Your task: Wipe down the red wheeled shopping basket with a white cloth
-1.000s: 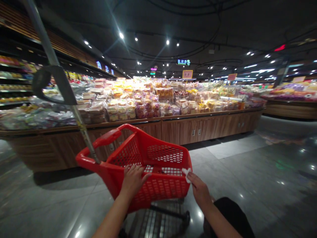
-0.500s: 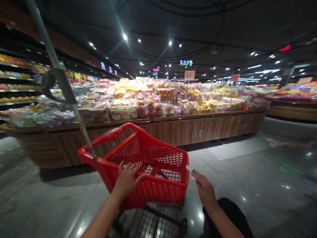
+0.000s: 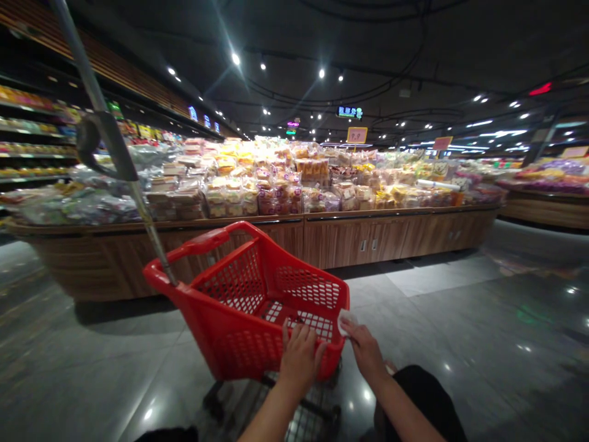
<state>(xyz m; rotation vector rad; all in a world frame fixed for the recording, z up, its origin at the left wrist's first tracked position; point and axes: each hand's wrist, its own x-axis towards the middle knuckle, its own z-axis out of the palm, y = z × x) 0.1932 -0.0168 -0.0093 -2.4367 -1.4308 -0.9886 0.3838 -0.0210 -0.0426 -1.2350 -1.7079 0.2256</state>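
A red plastic shopping cart (image 3: 248, 334) stands before me, its basket walls pierced with many holes. My left hand (image 3: 300, 356) lies over the near rim of the basket toward its front end, fingers spread and holding nothing visible. At the front right corner, my right hand (image 3: 365, 351) pinches a white wipe (image 3: 346, 321), which looks like tissue or cloth, against the rim. A metal pole with a grey grip (image 3: 110, 147) rises beside the cart handle (image 3: 200, 241); its lower end meets the handle's near corner.
A long wooden display counter (image 3: 350, 240) heaped with packaged food (image 3: 276, 178) runs behind the cart. Stocked shelves (image 3: 32, 144) line the left side. Another counter (image 3: 547, 205) stands at the right. Grey tiled floor (image 3: 460, 319) surrounds the cart. My dark-clothed knee (image 3: 423, 399) is at lower right.
My left hand has slid right along the near rim, toward the front of the basket. My right hand has moved slightly left, with the white wipe now over the corner.
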